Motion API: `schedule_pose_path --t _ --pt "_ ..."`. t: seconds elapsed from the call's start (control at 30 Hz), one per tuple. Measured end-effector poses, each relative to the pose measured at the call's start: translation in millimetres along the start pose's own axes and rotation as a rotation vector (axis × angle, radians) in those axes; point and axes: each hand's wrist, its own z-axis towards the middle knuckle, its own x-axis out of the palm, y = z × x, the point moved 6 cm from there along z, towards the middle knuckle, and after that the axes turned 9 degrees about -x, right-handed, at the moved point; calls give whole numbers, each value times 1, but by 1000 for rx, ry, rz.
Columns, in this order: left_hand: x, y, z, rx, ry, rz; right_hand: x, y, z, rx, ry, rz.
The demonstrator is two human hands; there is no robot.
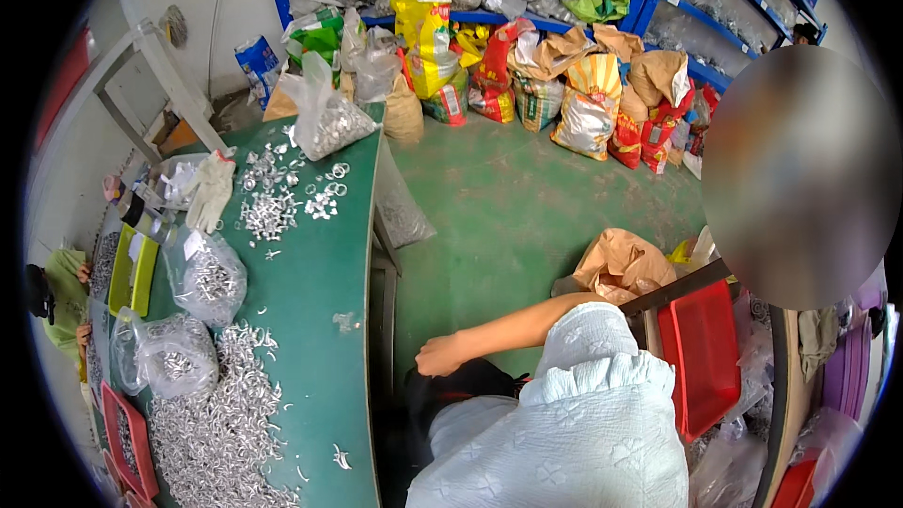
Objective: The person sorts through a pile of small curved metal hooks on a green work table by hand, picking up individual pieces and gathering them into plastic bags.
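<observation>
My right hand (440, 356) rests low over my dark trousers, beside the near edge of the green table (324, 395). Its fingers are curled into a loose fist, and nothing shows in it. My left hand is out of sight. Nearest to the right hand on the tabletop is a small cluster of silvery metal pieces (341, 457). A large heap of small curved metal parts (221, 433) covers the table's near left. Beyond it stand two clear bags of metal parts (214, 282) (179, 357), then loose piles of fittings (270, 214) and rings (324, 202).
A filled clear bag (329, 118) stands at the table's far end, and a pale glove (212, 193) lies left. Sacks (588, 108) line a blue shelf (527, 19). A red bin (701, 357) is right, below a blurred patch. At far left is another person (66, 292).
</observation>
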Motion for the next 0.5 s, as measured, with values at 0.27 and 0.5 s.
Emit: schedule_pose_path --t 0.27,0.5 --pt "16 0 -18 -26 37 77 51 -2 27 -88 68 -112" --pt "-47 37 -93 -129 -22 105 61 -4 37 -206 72 -53"
